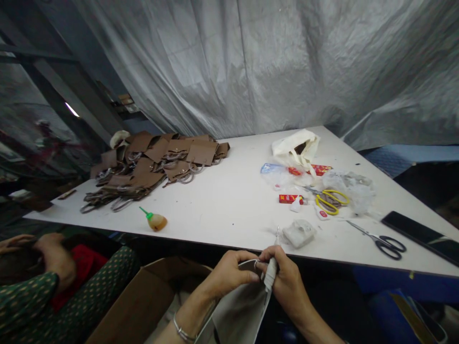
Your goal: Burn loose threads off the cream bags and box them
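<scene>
Just in front of the table's near edge, my left hand [231, 274] pinches the upper edge of a pale grey bag [242, 310], near a thin light cord or strip. My right hand [287, 279] is closed around a hand tool with a white wrapped handle [270, 274], apparently an awl; a thin metal tip sticks up above the fist. The fingertips of both hands meet at the bag's edge, and they hide the exact contact point. Beyond them on the table lies a small wad in clear plastic [299, 233].
Brown bags [158, 160] are heaped at the table's left, near a green-tipped glue bottle [156, 220]. To the right lie yellow-handled scissors [332, 200], black scissors [389, 246], a phone [423, 236] and a cream bag [297, 145]. A cardboard box [132, 306] and a co-worker's arm [57, 258] are at left.
</scene>
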{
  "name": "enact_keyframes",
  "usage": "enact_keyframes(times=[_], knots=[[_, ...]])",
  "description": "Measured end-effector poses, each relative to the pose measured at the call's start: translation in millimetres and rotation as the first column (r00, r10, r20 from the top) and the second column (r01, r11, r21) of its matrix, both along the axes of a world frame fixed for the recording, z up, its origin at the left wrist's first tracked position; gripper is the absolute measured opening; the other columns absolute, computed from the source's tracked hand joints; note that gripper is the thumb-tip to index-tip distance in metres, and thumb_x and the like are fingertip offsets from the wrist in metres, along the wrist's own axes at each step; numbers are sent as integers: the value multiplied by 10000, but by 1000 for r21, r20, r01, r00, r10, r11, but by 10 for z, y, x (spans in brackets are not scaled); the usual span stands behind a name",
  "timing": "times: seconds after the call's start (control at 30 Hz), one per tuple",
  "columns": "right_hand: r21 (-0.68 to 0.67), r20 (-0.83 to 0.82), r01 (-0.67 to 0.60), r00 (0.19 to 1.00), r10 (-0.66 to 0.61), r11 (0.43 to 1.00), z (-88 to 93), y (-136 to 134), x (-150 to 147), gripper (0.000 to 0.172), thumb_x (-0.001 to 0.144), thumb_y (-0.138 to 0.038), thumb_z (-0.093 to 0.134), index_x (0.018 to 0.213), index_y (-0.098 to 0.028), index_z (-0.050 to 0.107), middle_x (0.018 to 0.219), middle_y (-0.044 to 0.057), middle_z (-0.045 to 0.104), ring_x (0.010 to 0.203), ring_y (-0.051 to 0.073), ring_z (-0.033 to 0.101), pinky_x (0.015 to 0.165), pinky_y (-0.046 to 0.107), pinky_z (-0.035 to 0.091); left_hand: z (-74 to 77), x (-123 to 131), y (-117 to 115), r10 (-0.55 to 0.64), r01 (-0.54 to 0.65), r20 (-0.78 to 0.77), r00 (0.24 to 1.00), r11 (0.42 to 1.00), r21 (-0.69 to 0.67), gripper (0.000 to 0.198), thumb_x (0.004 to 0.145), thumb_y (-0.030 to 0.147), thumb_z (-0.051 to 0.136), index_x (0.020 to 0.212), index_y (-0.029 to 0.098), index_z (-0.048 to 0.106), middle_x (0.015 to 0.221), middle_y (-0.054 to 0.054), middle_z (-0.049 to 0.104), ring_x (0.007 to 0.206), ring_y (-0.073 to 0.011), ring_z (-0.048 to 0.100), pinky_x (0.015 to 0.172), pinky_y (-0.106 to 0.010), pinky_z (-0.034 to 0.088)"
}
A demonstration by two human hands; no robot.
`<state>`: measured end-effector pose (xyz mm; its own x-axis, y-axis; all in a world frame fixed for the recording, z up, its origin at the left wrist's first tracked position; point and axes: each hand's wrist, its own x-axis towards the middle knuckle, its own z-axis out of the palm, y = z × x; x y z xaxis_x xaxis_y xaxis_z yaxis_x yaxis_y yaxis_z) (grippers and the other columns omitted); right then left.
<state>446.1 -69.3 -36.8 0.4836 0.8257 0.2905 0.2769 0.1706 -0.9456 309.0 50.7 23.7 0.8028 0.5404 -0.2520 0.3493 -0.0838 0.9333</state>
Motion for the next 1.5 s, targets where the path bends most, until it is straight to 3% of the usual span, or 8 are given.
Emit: enact_keyframes(times=[0.13, 0.33, 0.5, 0.67, 0.83, 1.07, 1.23, 1.5], knots=[[-34, -27, 36, 999, -37, 999, -44, 79, 40, 108, 943, -207, 677, 904, -223, 577, 772, -26, 644, 638, 140, 595, 597, 218, 468, -194, 117, -90, 191, -192, 45, 981, 981, 11, 257, 693, 194, 760, 933, 128, 825, 887, -72, 820, 870, -267, 725, 810, -324, 527], [-27, -3, 46, 999, -47, 999, -81, 115, 56, 85, 942, -255, 694, 937, -230, 612, 811, -11, 670, 685, 156, 627, 647, 237, 504, -372, 157, -100, 286, -286, 79, 955, 958, -14, 205, 748, 299, 711, 840, 139, 799, 815, -72, 784, 805, -237, 680, 772, -320, 506], [8, 10, 91, 996, -91, 996, -82, -45, 171, 226, 982, -392, 680, 1158, -261, 628, 1073, 51, 729, 1010, 223, 707, 892, 307, 552, -205, 40, 195, 332, -328, 40, 942, 940, -90, 203, 703, 357, 748, 727, 160, 705, 614, -4, 660, 605, -166, 573, 619, -272, 436], [100, -76, 121, 991, -114, 988, 22, -341, 436, 490, 1034, -637, 475, 1333, -279, 627, 1024, 56, 733, 797, 190, 730, 750, 288, 617, 59, 38, 412, 355, -355, -51, 934, 897, -265, 313, 675, 419, 812, 781, 160, 673, 599, 23, 636, 542, -135, 540, 584, -248, 399], [-36, 22, 315, 949, -314, 949, 119, -546, 738, 381, 1047, -532, 524, 1127, -245, 760, 875, 42, 720, 705, 172, 673, 669, 251, 594, -59, 440, 44, 290, -311, -113, 950, 910, -275, 308, 641, 417, 803, 734, 147, 687, 604, 21, 623, 591, -138, 518, 628, -264, 403], [-199, 39, 440, 896, -442, 876, -10, -563, 1125, 282, 1033, -480, 566, 967, -217, 646, 776, 12, 700, 685, 173, 675, 651, 252, 565, -406, 862, -501, 161, -193, -195, 968, 969, -157, 180, 715, 297, 690, 750, 128, 740, 699, -37, 695, 724, -205, 611, 702, -301, 447], [-150, 181, 432, 896, -405, 889, 2, -455, 1262, 276, 1022, -457, 601, 923, -217, 696, 747, 11, 682, 690, 188, 663, 679, 274, 547, -511, 904, -514, 163, -199, -210, 964, 965, -168, 134, 702, 270, 713, 721, 138, 722, 689, -44, 709, 700, -212, 631, 686, -301, 459], [-82, 280, 317, 917, -283, 945, -98, -322, 1336, 151, 1040, -328, 596, 998, -218, 691, 906, 41, 735, 840, 202, 705, 779, 292, 543, -423, 1048, -412, 184, -213, -251, 950, 972, -97, 140, 724, 274, 682, 697, 145, 730, 619, -13, 658, 639, -177, 575, 626, -270, 421]])
